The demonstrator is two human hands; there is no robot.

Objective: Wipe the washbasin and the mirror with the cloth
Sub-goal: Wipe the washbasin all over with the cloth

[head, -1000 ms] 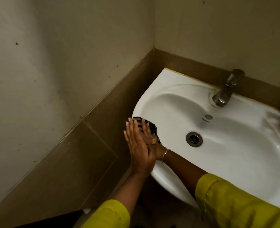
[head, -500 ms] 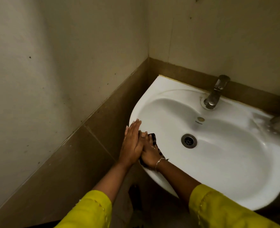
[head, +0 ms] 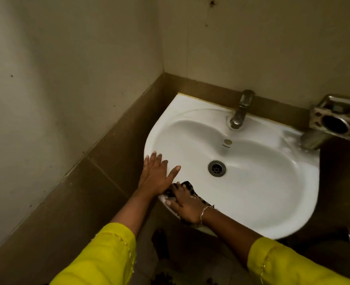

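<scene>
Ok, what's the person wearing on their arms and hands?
Both arms wear bright yellow sleeves: left sleeve, right sleeve, with small stitched trim. A thin chain bracelet sits on the right wrist. No gloves on the left hand or right hand.

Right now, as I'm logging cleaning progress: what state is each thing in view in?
washbasin: white, no water standing in the bowl.
cloth: bunched on the front-left rim under the right hand.
right hand: fingers curled on the cloth.
left hand: flat on the rim, fingers spread.
tap: no water flowing.
drain: unplugged.
metal wall holder: ring empty.
</scene>
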